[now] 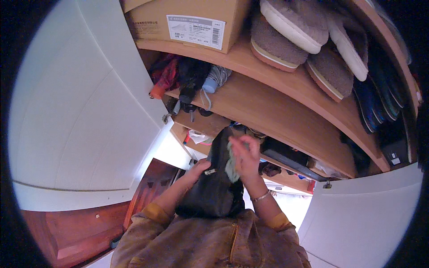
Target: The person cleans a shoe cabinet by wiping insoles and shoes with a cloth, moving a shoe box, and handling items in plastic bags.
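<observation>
A black boot, apparently leather, is held upright-looking in front of my chest, its wide end close to my body and its narrow end towards the shelves. My left hand grips its left side, beside a small metal zipper pull. A pale green cloth lies against the boot's right side. Holding that cloth is my right hand, with a bracelet on its wrist. The cloth and fingers hide part of the boot's surface.
An open cabinet's wooden shelf curves ahead. Above are a cardboard shoe box with a printed label and fuzzy slippers. Folded umbrellas lie at left. White doors flank me; a reddish wooden door stands lower left.
</observation>
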Demonstrator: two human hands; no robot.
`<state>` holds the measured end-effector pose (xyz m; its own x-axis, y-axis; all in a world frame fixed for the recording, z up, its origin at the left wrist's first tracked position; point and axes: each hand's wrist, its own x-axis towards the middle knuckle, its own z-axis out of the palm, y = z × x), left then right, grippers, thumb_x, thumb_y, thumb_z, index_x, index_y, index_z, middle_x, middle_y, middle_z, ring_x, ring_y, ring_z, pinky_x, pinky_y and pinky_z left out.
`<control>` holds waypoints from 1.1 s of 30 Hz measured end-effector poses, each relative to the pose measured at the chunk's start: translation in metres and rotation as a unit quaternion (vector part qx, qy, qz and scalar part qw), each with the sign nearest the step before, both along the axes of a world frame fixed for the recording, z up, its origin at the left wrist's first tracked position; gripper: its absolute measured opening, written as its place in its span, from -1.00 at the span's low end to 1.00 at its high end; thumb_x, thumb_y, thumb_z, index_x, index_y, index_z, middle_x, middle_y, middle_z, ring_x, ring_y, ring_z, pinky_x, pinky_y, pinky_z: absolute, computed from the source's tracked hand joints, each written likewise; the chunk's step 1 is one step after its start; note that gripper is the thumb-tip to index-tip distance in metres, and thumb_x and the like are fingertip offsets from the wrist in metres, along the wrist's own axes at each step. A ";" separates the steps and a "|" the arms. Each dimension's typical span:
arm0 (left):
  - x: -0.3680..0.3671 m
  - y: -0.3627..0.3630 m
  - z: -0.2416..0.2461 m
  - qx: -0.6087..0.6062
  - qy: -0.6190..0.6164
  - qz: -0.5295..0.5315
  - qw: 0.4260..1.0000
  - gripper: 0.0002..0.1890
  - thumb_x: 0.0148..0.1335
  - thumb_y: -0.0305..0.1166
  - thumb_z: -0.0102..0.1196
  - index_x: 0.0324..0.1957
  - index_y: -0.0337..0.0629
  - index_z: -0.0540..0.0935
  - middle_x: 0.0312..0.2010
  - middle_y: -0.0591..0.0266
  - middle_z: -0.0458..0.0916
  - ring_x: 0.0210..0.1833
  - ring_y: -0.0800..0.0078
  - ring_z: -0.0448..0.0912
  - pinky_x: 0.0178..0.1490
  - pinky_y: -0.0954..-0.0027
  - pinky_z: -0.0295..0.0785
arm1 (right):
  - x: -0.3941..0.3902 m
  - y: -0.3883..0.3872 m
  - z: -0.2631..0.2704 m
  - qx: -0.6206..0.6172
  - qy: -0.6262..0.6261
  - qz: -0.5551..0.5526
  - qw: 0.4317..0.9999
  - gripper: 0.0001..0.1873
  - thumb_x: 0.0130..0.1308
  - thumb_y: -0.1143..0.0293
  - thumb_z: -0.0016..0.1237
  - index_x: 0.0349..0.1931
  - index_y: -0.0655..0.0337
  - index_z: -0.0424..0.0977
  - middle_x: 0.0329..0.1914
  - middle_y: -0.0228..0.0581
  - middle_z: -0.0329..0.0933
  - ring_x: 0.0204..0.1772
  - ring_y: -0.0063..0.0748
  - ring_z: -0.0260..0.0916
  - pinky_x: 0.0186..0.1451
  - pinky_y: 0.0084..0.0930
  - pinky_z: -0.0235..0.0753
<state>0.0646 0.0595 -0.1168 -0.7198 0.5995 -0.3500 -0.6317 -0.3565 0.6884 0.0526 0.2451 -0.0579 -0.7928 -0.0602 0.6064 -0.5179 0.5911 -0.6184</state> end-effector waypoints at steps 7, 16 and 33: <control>-0.007 -0.007 -0.040 -0.112 0.149 -0.008 0.982 -0.47 0.16 -0.04 -0.02 0.04 -0.24 0.44 -0.10 0.26 0.54 -0.08 0.47 0.51 0.02 0.46 0.39 | 0.028 -0.014 0.039 0.010 0.006 0.167 0.986 -0.78 0.09 0.52 0.00 -0.21 0.18 0.54 -0.22 -0.21 0.41 -0.13 -0.16 0.32 -0.06 -0.36 0.35; 0.007 -0.006 0.002 -0.114 0.126 -0.104 0.980 -0.48 0.18 -0.11 0.00 0.08 -0.29 0.39 -0.05 0.26 0.51 -0.04 0.49 0.48 0.06 0.46 0.34 | -0.028 0.012 0.032 -0.085 -0.093 0.086 0.988 -0.84 0.19 0.50 -0.07 -0.24 0.26 0.53 -0.16 -0.15 0.44 -0.04 -0.18 0.38 0.03 -0.35 0.35; 0.042 0.001 -0.010 -0.009 0.006 0.022 1.000 -0.60 0.26 -0.21 -0.06 0.02 -0.30 0.43 -0.12 0.24 0.53 -0.11 0.51 0.50 -0.02 0.49 0.40 | 0.001 0.002 0.006 -0.319 -0.313 0.048 0.893 -0.83 0.26 0.39 -0.08 -0.29 0.27 0.55 -0.31 -0.34 0.52 -0.20 -0.59 0.39 -0.07 -0.64 0.34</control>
<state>0.1064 0.0609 -0.1269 -0.7491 0.5608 -0.3526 -0.6079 -0.3706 0.7022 0.0539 0.2469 -0.0514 -0.9984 0.0535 -0.0198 0.0191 -0.0133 -0.9997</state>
